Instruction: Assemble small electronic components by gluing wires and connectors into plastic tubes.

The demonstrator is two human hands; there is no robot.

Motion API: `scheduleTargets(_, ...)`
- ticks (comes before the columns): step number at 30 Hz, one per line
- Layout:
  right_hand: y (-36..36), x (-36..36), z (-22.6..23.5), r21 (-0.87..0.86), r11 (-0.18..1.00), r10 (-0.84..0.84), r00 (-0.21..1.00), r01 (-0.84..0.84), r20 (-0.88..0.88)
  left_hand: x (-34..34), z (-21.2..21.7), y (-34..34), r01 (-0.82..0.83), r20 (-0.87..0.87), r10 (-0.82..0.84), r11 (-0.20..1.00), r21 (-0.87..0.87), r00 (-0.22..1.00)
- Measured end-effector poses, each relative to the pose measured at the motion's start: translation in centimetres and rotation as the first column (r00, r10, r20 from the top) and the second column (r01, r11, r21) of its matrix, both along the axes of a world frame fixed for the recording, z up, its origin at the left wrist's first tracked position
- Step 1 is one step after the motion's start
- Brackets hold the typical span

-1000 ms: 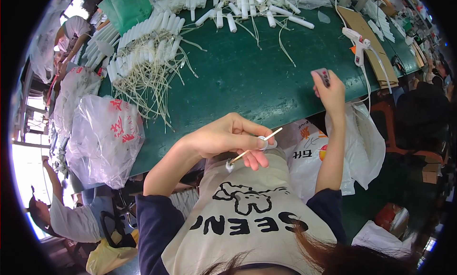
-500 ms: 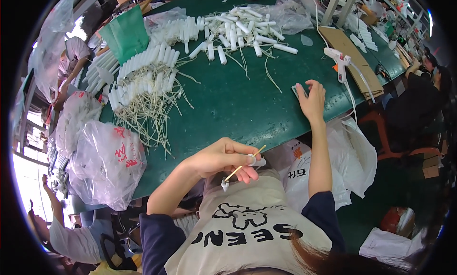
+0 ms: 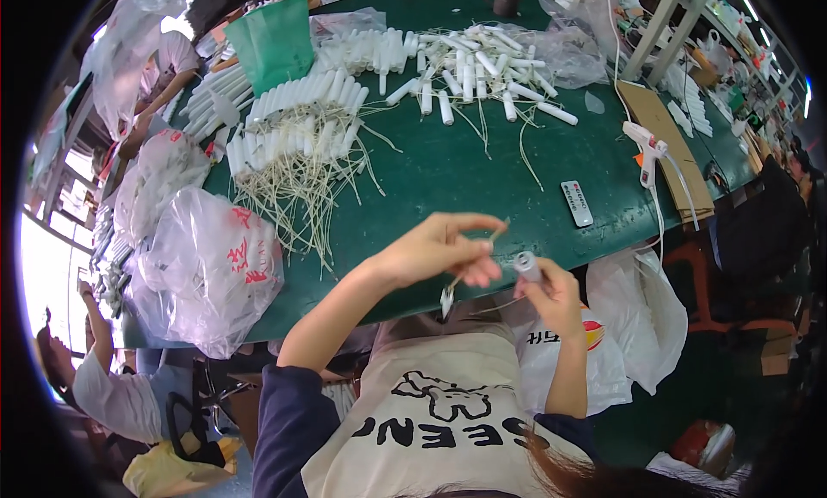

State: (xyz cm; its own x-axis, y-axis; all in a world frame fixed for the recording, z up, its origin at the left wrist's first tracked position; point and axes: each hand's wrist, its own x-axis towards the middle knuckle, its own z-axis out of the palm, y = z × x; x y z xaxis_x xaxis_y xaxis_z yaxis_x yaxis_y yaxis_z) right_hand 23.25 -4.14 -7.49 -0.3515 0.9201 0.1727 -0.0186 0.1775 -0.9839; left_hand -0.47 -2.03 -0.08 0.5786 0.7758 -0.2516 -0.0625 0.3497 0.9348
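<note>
My left hand (image 3: 444, 252) is over the table's near edge, its fingers curled and somewhat blurred around a pale thin wire (image 3: 455, 284). A small white connector (image 3: 447, 301) hangs at the wire's lower end, below the palm. Just to the right, my right hand (image 3: 554, 298) grips a short white cylinder (image 3: 525, 264) with its round end tilted upward. Another thin wire trails leftward from beneath that hand. Beyond it, a flat white remote-like device (image 3: 576, 203) lies on the green table (image 3: 448, 183), touched by neither hand.
White tubes with long wires (image 3: 297, 140) lie in rows at left; more tubes (image 3: 482, 63) are heaped at the back. A glue gun (image 3: 644, 149) and cardboard (image 3: 663, 145) are at right. Plastic bags (image 3: 211, 274) crowd the left edge. Other people sit nearby.
My right hand has left the flat device and come back toward me; it now holds the white cylinder, which was at my left hand. My left hand has shifted forward and right with the wire.
</note>
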Motion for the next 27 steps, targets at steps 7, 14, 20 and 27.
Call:
scheduleTargets(7,-0.5,-0.1,1.9,0.332,0.908,-0.35,0.9,0.257,0.26,1.0,-5.5,3.5,-0.066,-0.471,0.446,0.775,0.628,0.761)
scheduleTargets(14,-0.8,-1.6,3.8,0.544,0.792,-0.49,0.821,0.278,0.293,1.8,-2.9,2.4,-0.102,-0.336,0.687,0.512,0.853,0.644)
scheduleTargets(20,-1.3,-4.1,5.2,0.818,0.563,-0.669,0.646,0.118,0.367,3.4,-1.1,0.3,-0.212,-0.07,0.207,0.975,-0.07,0.976)
scheduleTargets(27,-1.7,-3.6,5.5,0.807,0.573,-0.684,0.627,0.144,0.373,2.4,-1.7,0.5,-0.053,-0.344,0.104,0.987,0.154,0.933)
